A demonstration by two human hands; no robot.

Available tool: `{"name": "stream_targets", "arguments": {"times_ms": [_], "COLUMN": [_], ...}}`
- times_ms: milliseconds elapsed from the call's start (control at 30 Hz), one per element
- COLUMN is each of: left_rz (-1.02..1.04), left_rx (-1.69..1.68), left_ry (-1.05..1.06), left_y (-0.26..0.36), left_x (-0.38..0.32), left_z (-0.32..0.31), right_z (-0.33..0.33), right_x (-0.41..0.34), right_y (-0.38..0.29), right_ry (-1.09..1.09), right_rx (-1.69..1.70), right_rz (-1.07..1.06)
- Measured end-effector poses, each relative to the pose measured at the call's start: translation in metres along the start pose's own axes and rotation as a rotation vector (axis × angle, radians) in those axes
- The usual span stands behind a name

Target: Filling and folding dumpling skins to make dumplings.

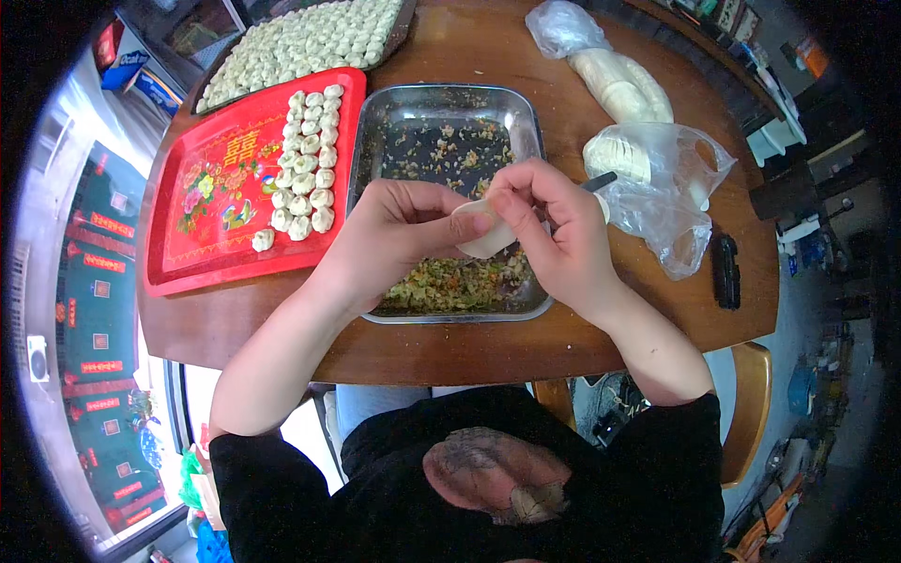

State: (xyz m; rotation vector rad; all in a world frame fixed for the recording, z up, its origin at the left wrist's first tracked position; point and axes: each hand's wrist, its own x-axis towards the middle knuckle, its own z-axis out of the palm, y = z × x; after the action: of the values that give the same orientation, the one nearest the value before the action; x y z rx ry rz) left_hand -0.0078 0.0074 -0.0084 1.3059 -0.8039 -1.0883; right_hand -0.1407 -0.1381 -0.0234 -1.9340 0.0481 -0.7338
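Note:
Between my two hands is a thin round dough wrapper [487, 236], held over the metal tray. My left hand [401, 236] pinches its left edge with thumb and fingers. With bent fingers, my right hand [563, 236] grips the opposite upper edge. A dark utensil handle [600, 181] sticks out behind the right hand's fingers; its other end is hidden. Below lies the rectangular metal tray [457, 319], with chopped vegetable filling [450, 285] heaped along its near side and scraps scattered across the far side. Whether filling sits in the wrapper is hard to see.
To the left, a red tray [204, 257] carries rows of small filled dumplings [304, 184]. Behind it stands a dark tray packed with dumplings [303, 49]. Stacked wrappers [619, 84], a plastic bag [679, 190] and a black object [726, 271] lie at right on the wooden table [464, 355].

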Motion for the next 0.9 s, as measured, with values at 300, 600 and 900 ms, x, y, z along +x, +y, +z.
{"name": "stream_targets", "arguments": {"times_ms": [300, 600, 900], "left_rz": [0.003, 0.001, 0.029], "left_rx": [0.014, 0.068, 0.009], "left_ry": [-0.010, -0.057, -0.003], "left_y": [-0.0002, -0.0023, -0.0004], "left_x": [-0.0003, -0.0007, -0.0005], "left_z": [0.0006, -0.0005, 0.0026], "right_z": [-0.0051, -0.0049, -0.0030], "right_x": [0.0003, 0.0048, 0.0039], "right_y": [-0.0031, -0.0076, -0.0036], "right_ry": [-0.040, -0.074, 0.028], "right_rx": [0.022, -0.116, -0.036], "right_rz": [0.087, -0.114, -0.082]}}
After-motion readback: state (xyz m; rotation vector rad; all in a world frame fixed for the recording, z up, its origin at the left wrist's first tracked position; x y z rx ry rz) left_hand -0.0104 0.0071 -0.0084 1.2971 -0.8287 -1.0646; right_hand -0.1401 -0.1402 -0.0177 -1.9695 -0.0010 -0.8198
